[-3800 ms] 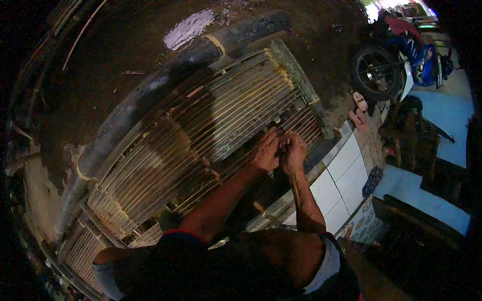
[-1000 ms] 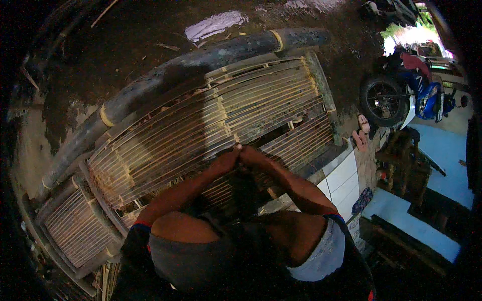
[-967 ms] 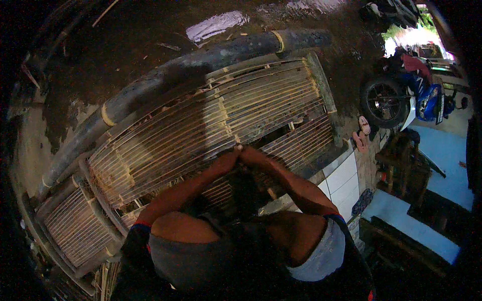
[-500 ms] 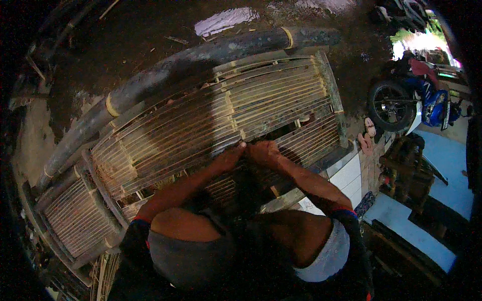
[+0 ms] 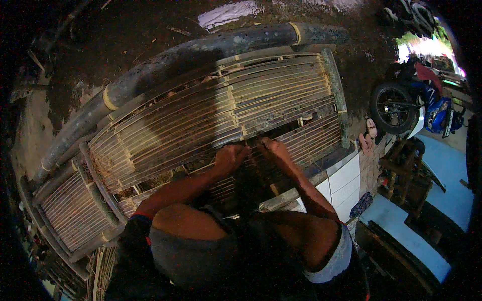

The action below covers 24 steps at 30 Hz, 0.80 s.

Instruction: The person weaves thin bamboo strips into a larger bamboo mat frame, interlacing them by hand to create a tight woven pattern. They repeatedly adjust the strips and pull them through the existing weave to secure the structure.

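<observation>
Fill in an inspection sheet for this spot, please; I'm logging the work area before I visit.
Surface: dark, dirty ground beyond the work, white tiled ledge at the near right.
Job's things: large bamboo slat panel with lashed crossbars, lying beside a thick dark bamboo pole; a smaller slat panel at the left.
Clutter: pale sheet scrap on the ground, pair of sandals by the ledge.
Hands: left hand and right hand both closed on the panel's near edge, close together.
Cables: nothing seen.
Surroundings: parked motorcycle, blue floor, wooden stand at the right.
</observation>
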Available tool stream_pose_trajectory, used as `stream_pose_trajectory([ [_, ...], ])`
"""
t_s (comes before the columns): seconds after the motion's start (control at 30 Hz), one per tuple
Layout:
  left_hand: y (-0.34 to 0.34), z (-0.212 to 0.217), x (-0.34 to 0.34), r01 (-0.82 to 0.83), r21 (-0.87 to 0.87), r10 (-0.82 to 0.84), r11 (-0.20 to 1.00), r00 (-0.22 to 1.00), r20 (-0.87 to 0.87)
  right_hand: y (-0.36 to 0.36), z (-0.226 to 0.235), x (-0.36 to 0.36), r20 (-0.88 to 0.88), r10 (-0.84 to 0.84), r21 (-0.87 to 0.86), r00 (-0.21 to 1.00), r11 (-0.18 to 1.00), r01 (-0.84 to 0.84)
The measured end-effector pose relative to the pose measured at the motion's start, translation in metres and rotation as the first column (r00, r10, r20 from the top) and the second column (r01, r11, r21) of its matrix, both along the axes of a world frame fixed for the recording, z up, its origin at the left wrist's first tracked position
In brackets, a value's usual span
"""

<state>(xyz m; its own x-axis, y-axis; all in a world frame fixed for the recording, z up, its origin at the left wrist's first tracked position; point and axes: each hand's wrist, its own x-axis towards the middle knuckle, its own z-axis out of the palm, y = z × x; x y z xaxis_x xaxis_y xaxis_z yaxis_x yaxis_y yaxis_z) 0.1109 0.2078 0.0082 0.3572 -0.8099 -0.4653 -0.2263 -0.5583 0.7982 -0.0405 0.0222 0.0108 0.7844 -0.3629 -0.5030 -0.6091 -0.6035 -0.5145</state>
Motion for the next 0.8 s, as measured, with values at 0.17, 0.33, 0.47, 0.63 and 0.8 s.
stream_pose_trajectory([
  [0.17,0.019,-0.018,-0.004,-0.116,-0.180,0.121,0.977,0.993,0.017,0.057,0.007,0.028,0.279,-0.195,0.155,0.940,0.975,0.156],
  [0.33,0.025,-0.015,-0.001,-0.080,-0.354,0.058,0.932,0.996,-0.072,0.068,0.024,0.017,0.248,-0.241,0.310,0.938,0.937,0.158],
  [0.47,0.025,-0.016,0.006,0.004,-0.436,-0.016,0.900,1.000,-0.023,0.070,0.024,0.009,0.045,-0.192,0.189,0.980,0.965,0.180],
  [0.63,0.034,-0.021,0.009,0.105,-0.460,-0.119,0.882,0.993,-0.001,0.068,0.021,0.021,0.290,-0.209,0.037,0.934,0.977,0.208],
  [0.8,0.051,-0.053,0.006,-0.065,-0.347,0.029,0.936,0.994,-0.108,0.027,0.089,0.035,0.504,-0.810,0.576,0.299,0.573,0.583],
])
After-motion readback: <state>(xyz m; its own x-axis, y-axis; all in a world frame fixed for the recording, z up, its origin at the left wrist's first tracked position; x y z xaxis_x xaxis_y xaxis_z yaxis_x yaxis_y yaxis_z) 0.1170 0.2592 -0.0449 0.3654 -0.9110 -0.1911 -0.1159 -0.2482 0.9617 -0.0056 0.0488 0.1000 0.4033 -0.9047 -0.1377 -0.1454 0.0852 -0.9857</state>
